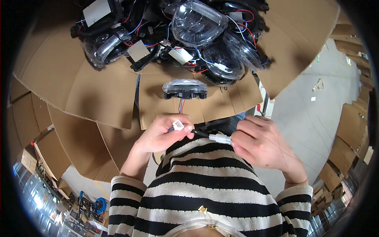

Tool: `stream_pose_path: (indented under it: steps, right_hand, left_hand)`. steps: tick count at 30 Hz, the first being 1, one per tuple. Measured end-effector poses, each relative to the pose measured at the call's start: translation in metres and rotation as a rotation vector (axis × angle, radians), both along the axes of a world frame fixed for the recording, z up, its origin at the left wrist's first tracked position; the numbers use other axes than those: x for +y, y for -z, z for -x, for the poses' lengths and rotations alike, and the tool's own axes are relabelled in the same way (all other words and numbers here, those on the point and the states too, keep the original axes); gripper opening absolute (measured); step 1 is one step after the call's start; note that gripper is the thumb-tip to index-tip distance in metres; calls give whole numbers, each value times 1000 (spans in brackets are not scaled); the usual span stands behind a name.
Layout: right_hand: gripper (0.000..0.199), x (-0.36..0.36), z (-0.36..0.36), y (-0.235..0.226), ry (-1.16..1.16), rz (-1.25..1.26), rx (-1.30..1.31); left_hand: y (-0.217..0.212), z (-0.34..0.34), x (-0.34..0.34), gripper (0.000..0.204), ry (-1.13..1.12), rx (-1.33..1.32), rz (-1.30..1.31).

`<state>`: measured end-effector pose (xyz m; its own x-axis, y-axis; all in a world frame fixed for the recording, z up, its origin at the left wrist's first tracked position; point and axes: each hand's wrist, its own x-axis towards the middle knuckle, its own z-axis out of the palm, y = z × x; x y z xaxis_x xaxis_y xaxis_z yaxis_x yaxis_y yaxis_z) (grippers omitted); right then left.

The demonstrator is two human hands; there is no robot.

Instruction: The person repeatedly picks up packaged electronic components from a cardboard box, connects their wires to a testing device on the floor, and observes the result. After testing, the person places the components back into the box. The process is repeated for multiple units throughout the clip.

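Wiring step, I'd judge from here: left hand (165, 132) pinching white plug (178, 125) mid-frame, right hand (258, 142) gripping pale connector (219, 138) to its right, lamp (184, 89) above them; joining would call for squared-up ends.

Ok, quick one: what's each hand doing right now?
Left hand: closed, holding a boxy white connector.
Right hand: closed on a longer white plug, which has a black cable at its other end.
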<state>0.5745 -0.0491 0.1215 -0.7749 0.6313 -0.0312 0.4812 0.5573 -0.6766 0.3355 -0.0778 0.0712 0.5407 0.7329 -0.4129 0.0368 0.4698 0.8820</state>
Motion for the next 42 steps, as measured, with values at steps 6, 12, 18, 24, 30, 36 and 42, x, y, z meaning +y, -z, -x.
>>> stream_pose_path:
  steps: [6,12,18,24,30,36,42]
  right_hand:
    - [6,2,-8,5,101,217,226]
    - [3,-11,-7,14,141,367,278]
    - [3,-15,0,22,99,405,228]
    - [3,-22,15,27,60,433,169]
    - [3,-25,18,28,66,432,165]
    - [5,-24,19,33,91,444,47]
    - [5,-20,27,31,73,361,122]
  left_hand:
    - [-21,11,-24,16,-382,-19,43]
    - [-83,109,-76,27,-1292,-353,-748]
    - [-132,291,-166,23,-1372,-163,-1029]
    - [41,295,-129,12,-1734,725,-252]
    - [149,299,-146,15,-1305,892,34]
    - [26,157,-73,19,-1471,974,-630]
    - [68,42,41,33,-454,1003,-686]
